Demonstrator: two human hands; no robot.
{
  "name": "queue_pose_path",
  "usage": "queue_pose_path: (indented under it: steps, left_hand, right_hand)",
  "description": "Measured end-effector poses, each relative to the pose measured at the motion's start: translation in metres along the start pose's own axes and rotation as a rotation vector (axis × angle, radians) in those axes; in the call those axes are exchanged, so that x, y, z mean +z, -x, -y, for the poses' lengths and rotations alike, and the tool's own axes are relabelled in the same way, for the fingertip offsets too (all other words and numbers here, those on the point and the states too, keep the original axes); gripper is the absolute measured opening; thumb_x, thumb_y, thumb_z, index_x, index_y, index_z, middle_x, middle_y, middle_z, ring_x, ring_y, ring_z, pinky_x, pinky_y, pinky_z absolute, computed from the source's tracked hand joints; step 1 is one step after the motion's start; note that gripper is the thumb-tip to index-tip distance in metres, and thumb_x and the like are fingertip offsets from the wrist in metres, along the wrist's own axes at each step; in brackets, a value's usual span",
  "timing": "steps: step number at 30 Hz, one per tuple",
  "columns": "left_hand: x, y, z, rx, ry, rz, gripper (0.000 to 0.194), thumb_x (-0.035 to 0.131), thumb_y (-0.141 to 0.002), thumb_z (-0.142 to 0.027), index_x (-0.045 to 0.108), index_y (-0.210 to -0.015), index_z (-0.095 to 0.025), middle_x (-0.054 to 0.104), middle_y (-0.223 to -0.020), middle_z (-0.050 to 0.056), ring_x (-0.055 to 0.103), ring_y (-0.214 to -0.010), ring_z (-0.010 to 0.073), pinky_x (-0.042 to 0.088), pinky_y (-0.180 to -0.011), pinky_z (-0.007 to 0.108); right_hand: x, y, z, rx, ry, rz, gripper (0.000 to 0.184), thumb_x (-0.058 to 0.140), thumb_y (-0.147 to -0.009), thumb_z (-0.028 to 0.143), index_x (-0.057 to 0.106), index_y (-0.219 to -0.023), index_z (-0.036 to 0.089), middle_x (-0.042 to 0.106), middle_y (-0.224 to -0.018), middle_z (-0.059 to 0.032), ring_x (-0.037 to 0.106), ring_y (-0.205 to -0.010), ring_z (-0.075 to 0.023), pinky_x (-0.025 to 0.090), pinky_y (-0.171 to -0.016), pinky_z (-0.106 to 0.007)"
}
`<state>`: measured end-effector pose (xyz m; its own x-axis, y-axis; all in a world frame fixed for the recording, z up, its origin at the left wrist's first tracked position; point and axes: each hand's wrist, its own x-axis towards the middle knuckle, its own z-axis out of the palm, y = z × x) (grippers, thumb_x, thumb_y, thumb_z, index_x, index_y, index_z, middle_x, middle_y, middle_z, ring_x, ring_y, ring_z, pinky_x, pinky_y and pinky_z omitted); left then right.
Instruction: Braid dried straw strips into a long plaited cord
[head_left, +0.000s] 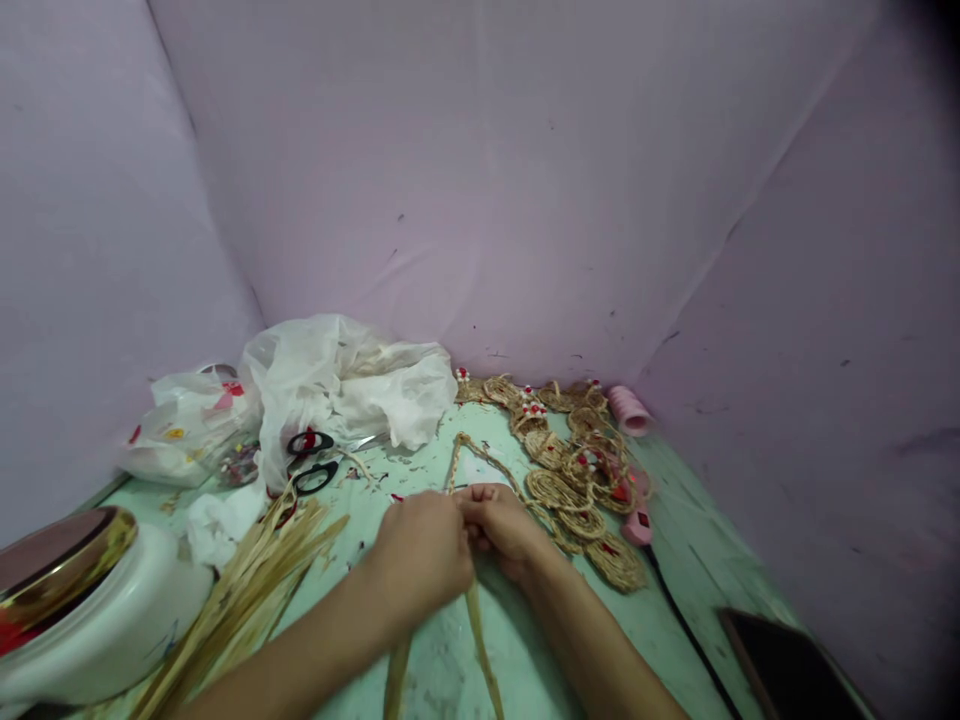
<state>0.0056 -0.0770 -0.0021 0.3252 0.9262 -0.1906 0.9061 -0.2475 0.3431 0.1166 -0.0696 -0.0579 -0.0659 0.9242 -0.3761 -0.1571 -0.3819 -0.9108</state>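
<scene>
Close together over the middle of the green table, my left hand (429, 545) and my right hand (504, 522) are both closed on a braided straw cord (480, 448). The finished braid loops up beyond my fingers and runs right, toward the coiled straw pieces (566, 500). Loose flat straw strands (480, 640) hang below my hands toward me. My knuckles hide the exact point where the strands cross. Several of the coiled pieces carry red and white beads.
Black-handled scissors (315, 478) and dry straw strips (247, 590) lie at left, beside a white pot (112, 620). Plastic bags (337, 385) sit against the wall. At right are a pink thread spool (630, 411), a corded pink tool (637, 525) and a dark phone-like slab (795, 665).
</scene>
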Motion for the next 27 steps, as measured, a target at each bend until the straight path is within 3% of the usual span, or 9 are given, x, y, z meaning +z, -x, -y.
queue_pose_path:
  steps: [3,7,8,10,14,17,20,23,27]
  left_hand:
    - [-0.012,-0.018,0.018,-0.077,0.212,-0.111,0.027,0.043,-0.070,-0.030,0.062,-0.064,-0.012,0.059,-0.059,0.008,0.053,-0.054,0.0141,0.035,-0.052,0.023]
    - [-0.005,-0.034,0.033,-0.187,0.819,0.325,0.021,0.050,-0.060,-0.028,0.059,-0.068,-0.012,0.057,-0.057,0.002,0.038,-0.034,0.0062,0.024,-0.035,0.020]
    - [0.000,-0.036,0.034,-0.185,0.924,0.404,0.019,0.052,-0.057,-0.027,0.058,-0.065,-0.011,0.056,-0.055,0.002,0.037,-0.033,0.0055,0.023,-0.033,0.019]
    - [0.007,-0.038,0.035,-0.179,1.026,0.445,0.016,0.054,-0.053,-0.027,0.055,-0.058,-0.012,0.051,-0.048,0.000,0.035,-0.032,0.0049,0.021,-0.031,0.018]
    - [0.012,-0.037,0.032,-0.268,0.860,0.334,0.013,0.051,-0.052,-0.023,0.045,-0.044,-0.015,0.035,-0.030,-0.006,0.027,-0.025,0.0054,0.016,-0.029,0.018]
    - [0.012,-0.036,0.026,-0.266,0.871,0.234,0.018,0.048,-0.051,-0.016,0.035,-0.038,-0.017,0.027,-0.027,-0.008,0.019,-0.025,0.0034,0.010,-0.030,0.019]
    - [0.016,-0.035,0.022,-0.244,0.941,0.209,0.019,0.046,-0.051,-0.013,0.033,-0.038,-0.016,0.023,-0.028,-0.008,0.015,-0.028,0.0026,0.007,-0.034,0.020]
    - [0.023,-0.037,0.022,-0.242,0.936,0.153,0.018,0.045,-0.049,-0.010,0.034,-0.036,-0.015,0.022,-0.029,-0.008,0.016,-0.031,0.0028,0.007,-0.036,0.020]
    - [0.027,-0.038,0.021,-0.222,0.933,0.080,0.019,0.047,-0.046,-0.008,0.034,-0.035,-0.015,0.022,-0.031,-0.008,0.017,-0.034,0.0028,0.008,-0.038,0.020]
  right_hand:
    - [-0.004,0.000,0.002,-0.006,-0.008,0.077,0.013,0.059,-0.057,0.021,0.053,-0.051,0.011,0.040,-0.037,0.0061,0.027,-0.032,-0.0024,0.015,-0.034,-0.017]
    - [-0.004,0.003,0.007,-0.004,0.001,0.132,0.015,0.061,-0.058,0.024,0.055,-0.055,0.010,0.047,-0.044,0.0033,0.031,-0.035,-0.0021,0.016,-0.035,-0.017]
    - [-0.004,0.003,0.008,-0.001,0.007,0.144,0.015,0.060,-0.059,0.024,0.055,-0.057,0.010,0.050,-0.046,0.0022,0.032,-0.036,-0.0023,0.016,-0.036,-0.017]
    - [-0.005,0.003,0.008,-0.007,0.052,0.159,0.012,0.058,-0.060,0.022,0.056,-0.058,0.011,0.051,-0.047,0.0019,0.032,-0.036,-0.0029,0.018,-0.036,-0.017]
    - [-0.010,-0.003,0.006,-0.104,0.407,0.081,0.007,0.051,-0.060,0.013,0.053,-0.053,0.013,0.044,-0.042,0.0045,0.031,-0.038,-0.0042,0.022,-0.040,-0.018]
    - [-0.012,-0.002,0.006,-0.280,0.795,-0.047,0.008,0.051,-0.060,0.011,0.059,-0.060,0.013,0.055,-0.052,0.0007,0.041,-0.047,-0.0068,0.025,-0.045,-0.018]
    - [-0.009,0.005,0.011,-0.393,1.052,-0.108,0.014,0.050,-0.063,0.012,0.063,-0.066,0.014,0.061,-0.059,-0.0030,0.047,-0.053,-0.0093,0.026,-0.048,-0.019]
    - [-0.003,0.014,0.016,-0.383,1.173,-0.163,0.016,0.049,-0.065,0.013,0.065,-0.068,0.015,0.065,-0.065,-0.0060,0.051,-0.057,-0.0117,0.026,-0.050,-0.021]
    - [0.006,0.027,0.023,-0.240,1.306,-0.313,0.017,0.051,-0.066,0.020,0.067,-0.068,0.017,0.066,-0.069,-0.0106,0.056,-0.062,-0.0170,0.023,-0.049,-0.025]
